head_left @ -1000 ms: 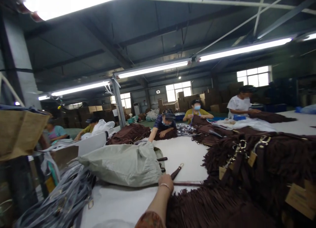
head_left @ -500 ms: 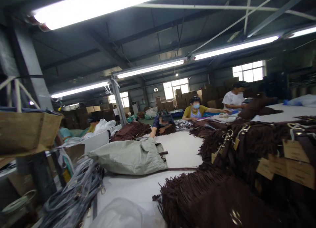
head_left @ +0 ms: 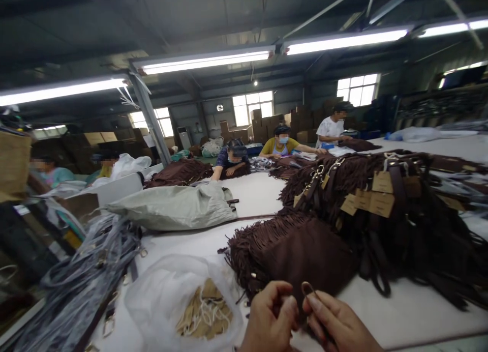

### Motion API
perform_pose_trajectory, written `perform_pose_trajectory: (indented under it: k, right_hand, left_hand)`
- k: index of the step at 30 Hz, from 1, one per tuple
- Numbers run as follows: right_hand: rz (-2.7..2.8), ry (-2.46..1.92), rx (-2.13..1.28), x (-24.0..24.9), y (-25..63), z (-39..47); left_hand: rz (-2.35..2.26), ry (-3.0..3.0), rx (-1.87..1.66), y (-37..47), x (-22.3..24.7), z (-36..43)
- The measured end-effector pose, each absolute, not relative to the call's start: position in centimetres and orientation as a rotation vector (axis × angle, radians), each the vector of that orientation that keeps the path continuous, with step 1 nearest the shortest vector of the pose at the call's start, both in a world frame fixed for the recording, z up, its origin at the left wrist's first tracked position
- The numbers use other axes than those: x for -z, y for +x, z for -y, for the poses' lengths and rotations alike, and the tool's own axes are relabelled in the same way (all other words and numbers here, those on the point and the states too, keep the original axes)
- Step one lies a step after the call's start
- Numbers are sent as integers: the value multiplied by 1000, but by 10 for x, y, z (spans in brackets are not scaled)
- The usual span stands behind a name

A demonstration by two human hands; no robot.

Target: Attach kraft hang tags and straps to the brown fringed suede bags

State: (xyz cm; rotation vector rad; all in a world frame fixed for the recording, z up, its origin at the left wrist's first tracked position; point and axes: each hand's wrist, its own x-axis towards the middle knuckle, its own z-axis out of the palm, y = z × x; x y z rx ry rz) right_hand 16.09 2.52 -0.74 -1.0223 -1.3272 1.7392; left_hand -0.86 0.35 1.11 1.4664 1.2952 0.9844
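Observation:
My left hand (head_left: 271, 317) is at the bottom middle with its fingers curled and thumb against them; what it holds, if anything, is hidden. Close beside it, my right hand (head_left: 339, 321) pinches a thin, brownish loop (head_left: 307, 288) between thumb and fingers. Just beyond both hands lies a dark brown fringed bag (head_left: 312, 253) on the white table (head_left: 415, 303). To the left, a clear plastic bag (head_left: 152, 286) stands open with tan paper tags (head_left: 206, 311) and white strings inside.
Brown fringed bags with straps and tags (head_left: 381, 199) are heaped at right. Plastic-wrapped grey straps (head_left: 87, 275) lie at left, a pale woven sack (head_left: 171, 207) beyond. Co-workers sit across the table, one (head_left: 231, 161) reaching toward the sack. A metal post (head_left: 150, 118) stands behind.
Both my hands have come into view at the bottom, the right one with the loop. My view has tilted down and turned right, showing the tags in the plastic bag.

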Motion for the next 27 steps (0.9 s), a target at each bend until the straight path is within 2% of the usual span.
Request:
perform_pose_trajectory:
  k: [3, 6, 11, 18, 22, 27]
  right_hand:
    - [1510, -1030, -1662, 8, 161, -20]
    - [1778, -1042, -1350, 8, 168, -19]
    - [2212, -948, -695, 21, 180, -20]
    - [2400, -897, -194, 64, 174, -17]
    - [2441, -848, -92, 60, 170, -15]
    - [2342, -958, -280, 52, 179, -14]
  left_hand:
    - [-1299, 1518, -1030, -3, -22, -18]
    - [-1415, 1577, -1026, 2, -22, -21]
    - [-1459, 1144, -1009, 10, 6, -12]
    - [-1359, 774, -942, 12, 37, 3]
    - [-1330, 745, -918, 9, 47, 7]
    - [-1460, 907, -978, -6, 51, 6]
